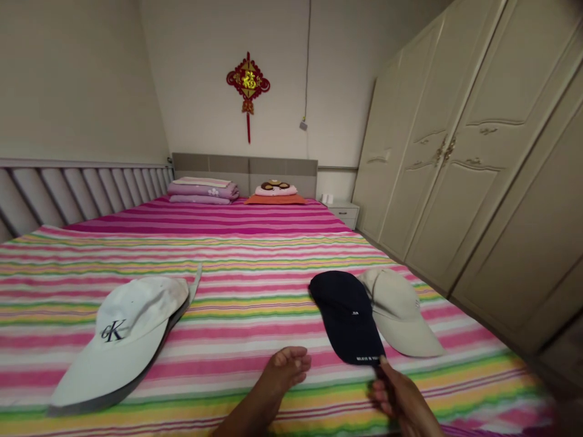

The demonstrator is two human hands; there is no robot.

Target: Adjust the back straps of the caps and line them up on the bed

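My right hand [403, 391] pinches the front edge of a navy baseball cap's brim between thumb and fingers. That navy cap [344, 309] has small white lettering along the brim and overlaps a beige baseball cap [398, 309] on its right. Near the middle of the bed's front, my left hand [286, 370] is empty, its fingers loosely bent and a short way left of the navy cap. Farther left lies a white baseball cap [132, 328] with dark "CK" letters, its brim toward me and its back strap sticking up.
A striped sheet [246, 291] covers the bed. Folded purple bedding [204, 191] and a pillow stack [276, 191] lie by the headboard [282, 170]. A railing [91, 194] runs along the left, a wardrobe [455, 200] along the right, and a nightstand [345, 212] stands behind.
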